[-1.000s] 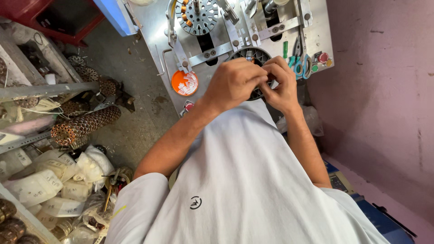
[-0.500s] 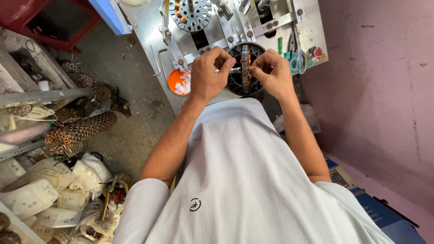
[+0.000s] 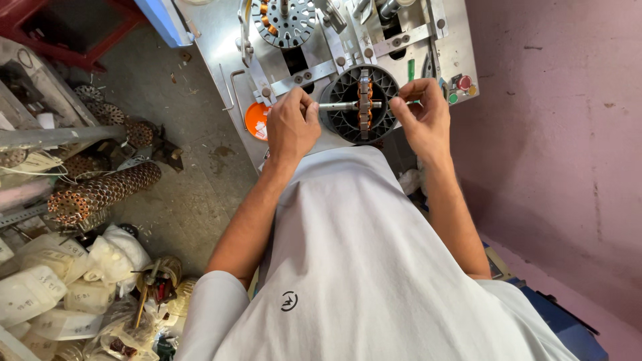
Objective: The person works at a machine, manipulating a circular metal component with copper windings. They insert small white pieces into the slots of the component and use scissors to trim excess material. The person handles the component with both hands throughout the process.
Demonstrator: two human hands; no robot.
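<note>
Left hand and right hand each pinch one end of the shaft. It carries an upright rotor before a black ring on the grey machine.

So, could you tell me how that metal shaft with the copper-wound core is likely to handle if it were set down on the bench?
The metal shaft with the copper-wound core looks rigid and probably heavy for its size. Being round, it would likely roll. The left hand and right hand each pinch an end, which suggests it balances at the middle.

Concrete floor (dusty): stator stack, white bags.
</note>
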